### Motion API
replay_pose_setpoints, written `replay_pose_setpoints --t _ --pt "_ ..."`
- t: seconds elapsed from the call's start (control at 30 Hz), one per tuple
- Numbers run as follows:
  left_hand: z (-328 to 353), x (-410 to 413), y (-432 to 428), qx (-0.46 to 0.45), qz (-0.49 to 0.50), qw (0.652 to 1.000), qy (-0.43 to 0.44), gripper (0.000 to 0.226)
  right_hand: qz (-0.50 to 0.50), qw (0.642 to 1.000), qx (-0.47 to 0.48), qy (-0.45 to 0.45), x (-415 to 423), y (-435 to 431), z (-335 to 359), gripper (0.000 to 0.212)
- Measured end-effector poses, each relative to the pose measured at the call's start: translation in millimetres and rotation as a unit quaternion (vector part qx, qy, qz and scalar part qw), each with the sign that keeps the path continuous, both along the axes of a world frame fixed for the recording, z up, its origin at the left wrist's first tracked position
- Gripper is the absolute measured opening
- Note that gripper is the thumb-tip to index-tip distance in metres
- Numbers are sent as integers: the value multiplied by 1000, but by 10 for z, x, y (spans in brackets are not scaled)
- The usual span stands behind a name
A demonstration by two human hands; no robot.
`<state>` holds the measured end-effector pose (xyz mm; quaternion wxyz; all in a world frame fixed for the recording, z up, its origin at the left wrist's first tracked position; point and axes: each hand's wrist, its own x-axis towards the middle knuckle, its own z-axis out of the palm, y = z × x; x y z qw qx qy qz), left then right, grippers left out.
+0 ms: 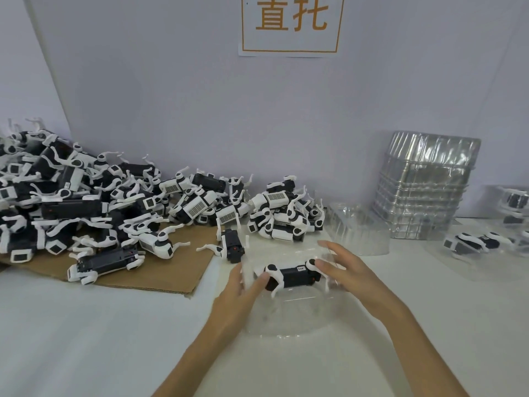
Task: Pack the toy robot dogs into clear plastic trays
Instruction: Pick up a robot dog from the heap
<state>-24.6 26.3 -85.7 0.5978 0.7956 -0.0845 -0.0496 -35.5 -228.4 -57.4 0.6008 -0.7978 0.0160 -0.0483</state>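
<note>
Looking down through the head camera, I see two bare forearms reaching in from the bottom edge over a white surface [86, 339]. The left hand [243, 285] and the right hand [347, 272] are apart, both with fingers straight and loosely spread, and neither is gripping. Between them lies one toy robot dog [292, 275], black-bodied with white legs, stretched left to right inside a clear tray [286, 322] that sits on the surface just ahead of me. The left hand's fingertips touch the dog's left end, and the right hand's fingertips touch its right end. I cannot tell whether the dog is fully seated in the tray's moulded hollow. Just behind, a loose dog [232, 245] lies at the edge of a brown cardboard sheet [160, 277]. Farther left, a big pile [71, 202] of black-and-white dogs covers that cardboard and rises toward the corner. Behind the clear tray sits a smaller heap [286, 214] of dogs, and to its right an empty tray [357, 232]. Farther right, a stack of trays [423, 190] stands by the wall [200, 96], and at the right edge are packed trays [472, 247] with dogs inside. High on the wall hangs a white sign [290, 24] with orange characters.
</note>
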Motion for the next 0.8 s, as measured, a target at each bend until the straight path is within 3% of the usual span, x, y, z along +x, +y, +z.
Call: replay_pose_setpoints --t 0.07,0.17,0.27,0.53,0.67,0.8 --pt "49 -22 18 -28 -40 999 1 90 4 998 21 -56 13 71 13 65" --pt "54 -4 9 -73 -58 995 -21 113 7 990 60 -125 36 127 30 65" --pt "97 -34 3 -95 -74 993 -20 118 -1 985 77 -156 38 139 47 69" --pt "123 -56 1 -126 -35 991 -32 107 5 980 137 -143 52 189 15 70" --pt "86 -34 -14 -80 -3 994 -68 100 10 981 133 -138 37 202 31 64" --pt "62 -16 0 -111 -10 993 -39 98 14 985 122 -123 44 205 19 65"
